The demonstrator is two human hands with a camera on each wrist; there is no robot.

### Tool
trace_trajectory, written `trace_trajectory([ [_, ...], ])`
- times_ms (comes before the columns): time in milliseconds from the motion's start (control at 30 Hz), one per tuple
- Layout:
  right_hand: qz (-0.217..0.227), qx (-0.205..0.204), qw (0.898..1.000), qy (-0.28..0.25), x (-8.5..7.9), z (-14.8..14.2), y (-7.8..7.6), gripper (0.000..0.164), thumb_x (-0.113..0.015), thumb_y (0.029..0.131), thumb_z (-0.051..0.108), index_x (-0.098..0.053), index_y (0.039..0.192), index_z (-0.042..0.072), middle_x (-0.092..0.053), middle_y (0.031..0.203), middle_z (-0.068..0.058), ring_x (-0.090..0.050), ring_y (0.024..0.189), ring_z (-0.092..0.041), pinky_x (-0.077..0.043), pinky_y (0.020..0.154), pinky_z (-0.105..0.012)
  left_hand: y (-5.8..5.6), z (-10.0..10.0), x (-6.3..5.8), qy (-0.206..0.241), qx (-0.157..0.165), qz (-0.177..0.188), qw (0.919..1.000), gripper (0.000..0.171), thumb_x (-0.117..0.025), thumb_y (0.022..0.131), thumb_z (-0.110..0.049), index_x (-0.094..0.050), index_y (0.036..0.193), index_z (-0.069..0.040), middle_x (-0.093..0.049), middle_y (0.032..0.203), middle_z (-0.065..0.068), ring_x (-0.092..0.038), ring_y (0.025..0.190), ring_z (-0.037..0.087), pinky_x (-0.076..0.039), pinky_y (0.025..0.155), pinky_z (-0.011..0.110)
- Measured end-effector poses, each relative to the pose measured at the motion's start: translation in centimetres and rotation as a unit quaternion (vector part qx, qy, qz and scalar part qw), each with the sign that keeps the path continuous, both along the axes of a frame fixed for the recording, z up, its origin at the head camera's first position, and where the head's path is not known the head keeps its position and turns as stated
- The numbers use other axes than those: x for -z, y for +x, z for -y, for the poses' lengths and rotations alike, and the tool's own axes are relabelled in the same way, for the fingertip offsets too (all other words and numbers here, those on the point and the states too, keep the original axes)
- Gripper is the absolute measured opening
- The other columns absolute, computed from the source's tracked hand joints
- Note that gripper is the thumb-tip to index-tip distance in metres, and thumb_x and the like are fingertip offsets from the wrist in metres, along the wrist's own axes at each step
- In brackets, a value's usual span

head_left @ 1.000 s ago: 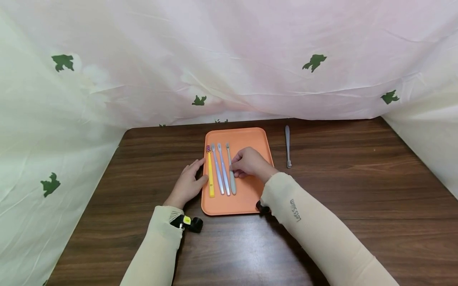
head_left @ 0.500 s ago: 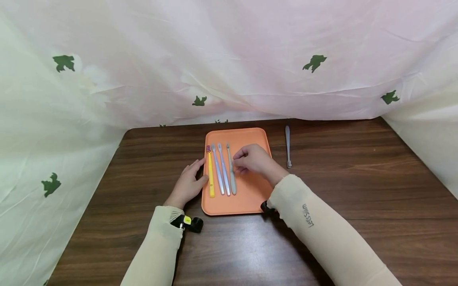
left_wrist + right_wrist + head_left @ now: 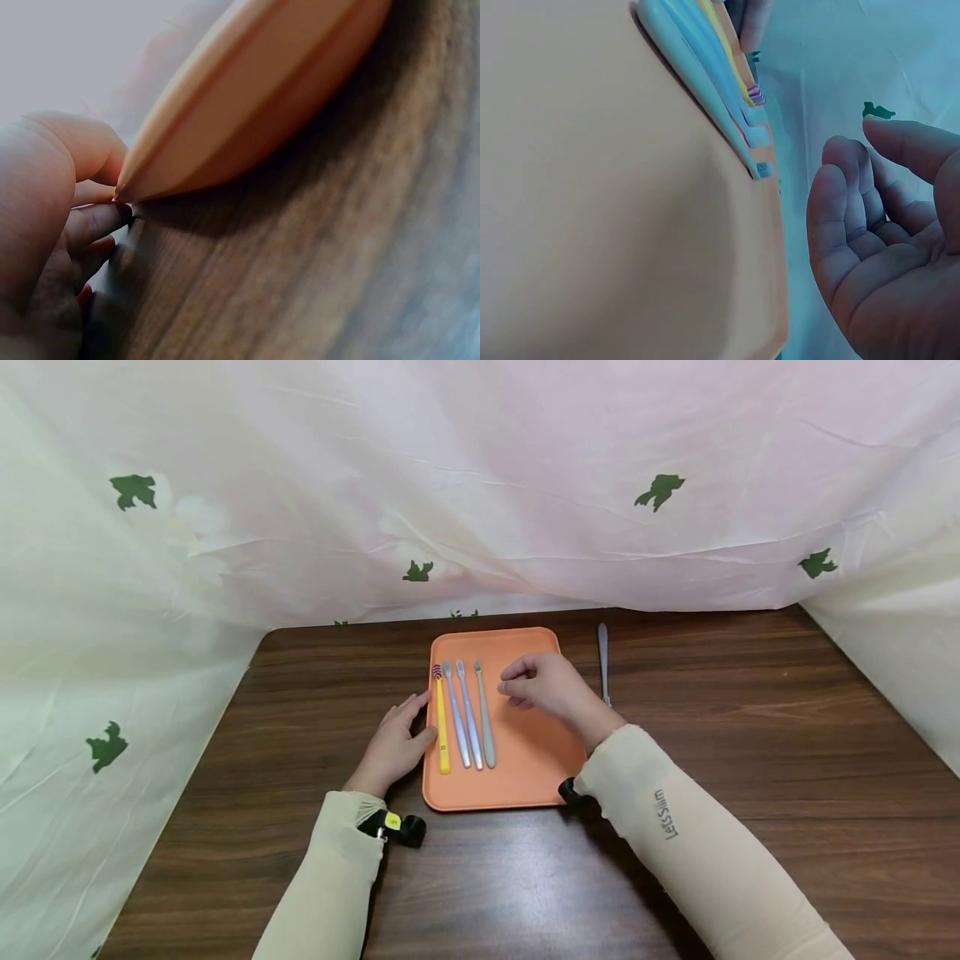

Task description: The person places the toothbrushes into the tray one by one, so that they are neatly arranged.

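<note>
An orange tray (image 3: 517, 785) lies on the table. My left hand (image 3: 393, 743) holds its left rim, thumb over the edge and fingertips against the outer side. Side by side on the tray's left half are a yellow toothbrush (image 3: 442, 727) with purple bristles, two pale blue-violet toothbrushes (image 3: 455, 718) (image 3: 470, 718) and a grey-green toothbrush (image 3: 486, 731). Over the right half hovers my right hand (image 3: 551, 689), holding nothing, fingers loosely bent. In the right wrist view its thumb and fingers stand apart. A grey-blue toothbrush (image 3: 603, 656) lies on the table beyond it, its lower end partly hidden by the hand.
The dark wood table (image 3: 735, 710) spreads out on both sides of the tray. A pale curtain (image 3: 525, 510) with green leaf-like patches hangs behind and at the sides. Each wrist carries a black camera strap (image 3: 405, 831).
My right hand has let go of the grey-green toothbrush and moved up and to the right over the tray. The left hand and the tray have stayed put.
</note>
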State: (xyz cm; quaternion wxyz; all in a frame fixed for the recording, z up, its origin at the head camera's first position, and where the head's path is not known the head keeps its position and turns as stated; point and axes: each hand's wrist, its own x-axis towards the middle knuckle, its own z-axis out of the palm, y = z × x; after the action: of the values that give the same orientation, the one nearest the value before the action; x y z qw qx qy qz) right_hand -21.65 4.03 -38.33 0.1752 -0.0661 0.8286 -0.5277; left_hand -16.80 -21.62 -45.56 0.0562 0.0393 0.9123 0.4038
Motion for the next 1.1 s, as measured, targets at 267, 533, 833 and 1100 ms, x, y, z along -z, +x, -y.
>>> trace_trajectory([
  [267,-0.006,0.017,1.000,0.009,-0.1,-0.9,-0.8,0.020,-0.069,0.096,0.015,-0.068,0.110,0.001,-0.069,0.109,-0.023,-0.070,0.092,-0.032,-0.059,0.085,-0.045,0.0,0.1,0.1,-0.006,0.001,-0.011,0.9999,0.059,-0.057,0.099,-0.021,-0.040,0.155,-0.012,-0.038,0.158,0.014,-0.021,0.152,0.031,-0.011,0.124,0.048],
  [533,-0.016,0.047,0.999,-0.006,0.5,-2.9,-2.1,0.024,-0.067,0.096,0.013,-0.067,0.114,-0.003,-0.068,0.106,-0.017,-0.069,0.087,-0.028,-0.060,0.083,-0.042,0.0,0.1,0.1,-0.007,0.005,-0.011,0.9999,0.060,-0.057,0.099,-0.021,-0.040,0.155,-0.011,-0.039,0.158,0.013,-0.022,0.152,0.029,-0.010,0.125,0.047],
  [833,-0.019,0.063,0.998,0.019,0.8,-5.4,-3.2,0.026,-0.067,0.097,0.014,-0.066,0.117,-0.002,-0.067,0.112,-0.018,-0.068,0.096,-0.035,-0.059,0.086,-0.042,-0.1,0.0,0.0,-0.007,0.006,-0.008,0.9999,0.059,-0.057,0.099,-0.022,-0.040,0.155,-0.012,-0.038,0.158,0.014,-0.022,0.152,0.029,-0.011,0.125,0.046],
  [1100,-0.027,0.073,0.996,0.048,1.0,-7.0,-3.9,0.029,-0.067,0.097,0.017,-0.066,0.119,-0.002,-0.066,0.111,-0.021,-0.066,0.096,-0.035,-0.057,0.091,-0.046,-0.1,0.1,0.0,-0.009,0.008,-0.014,0.9998,0.058,-0.057,0.099,-0.022,-0.041,0.154,-0.011,-0.039,0.157,0.015,-0.024,0.151,0.029,-0.013,0.124,0.047],
])
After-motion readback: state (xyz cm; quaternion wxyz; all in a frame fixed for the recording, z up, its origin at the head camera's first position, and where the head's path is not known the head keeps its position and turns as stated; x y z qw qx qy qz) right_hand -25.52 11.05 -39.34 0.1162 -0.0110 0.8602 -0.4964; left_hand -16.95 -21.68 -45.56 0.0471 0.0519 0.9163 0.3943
